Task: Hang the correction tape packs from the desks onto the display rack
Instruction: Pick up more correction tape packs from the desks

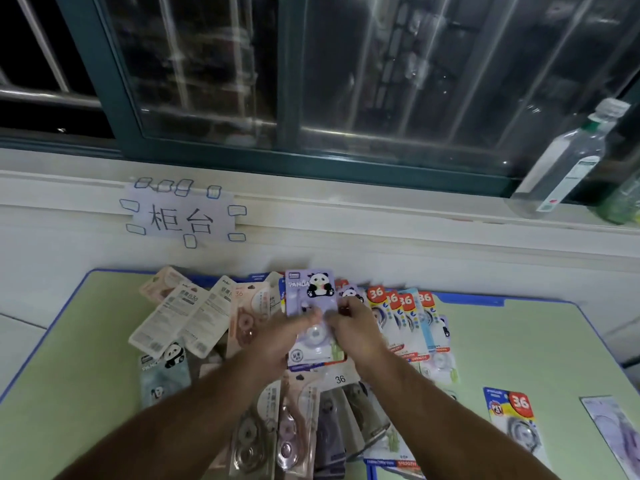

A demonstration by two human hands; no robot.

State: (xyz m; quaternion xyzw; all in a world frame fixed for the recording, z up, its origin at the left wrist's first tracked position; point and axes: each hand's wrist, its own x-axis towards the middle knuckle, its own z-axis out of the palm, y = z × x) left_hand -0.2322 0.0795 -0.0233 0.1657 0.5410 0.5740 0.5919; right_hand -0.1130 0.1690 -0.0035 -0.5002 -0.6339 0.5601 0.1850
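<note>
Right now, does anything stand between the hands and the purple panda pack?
No. The left hand and right hand grip the purple panda pack over the pile; the display rack is out of view.

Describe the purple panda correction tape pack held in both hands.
The purple panda card-backed correction tape pack is a lilac card with a panda picture and PANDA lettering on top and a round dispenser under clear plastic below. It stands nearly upright, facing the camera, over other packs on the green desk. The left hand and right hand pinch its middle.
</note>
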